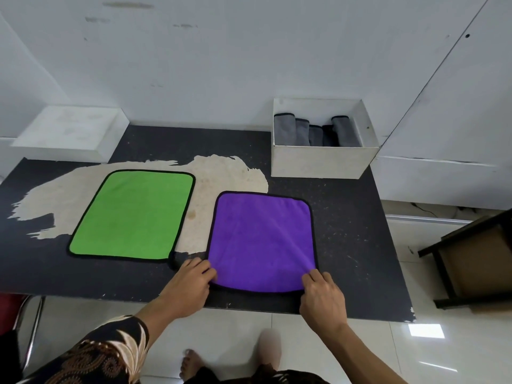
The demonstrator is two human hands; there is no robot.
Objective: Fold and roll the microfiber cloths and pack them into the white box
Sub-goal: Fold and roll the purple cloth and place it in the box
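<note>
Left hand [188, 281], right hand [322, 297], fingers [207, 268] pinching near corners of purple cloth [261, 239]

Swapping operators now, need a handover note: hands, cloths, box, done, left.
Hands: left hand pinches the purple cloth at its near left corner; right hand pinches the near right corner.
Things: purple cloth flat on the table; green cloth flat to its left, untouched; white box at the far right.
Done: several grey rolled cloths in the box.
Left: fold, roll, pack purple, then green.
</note>
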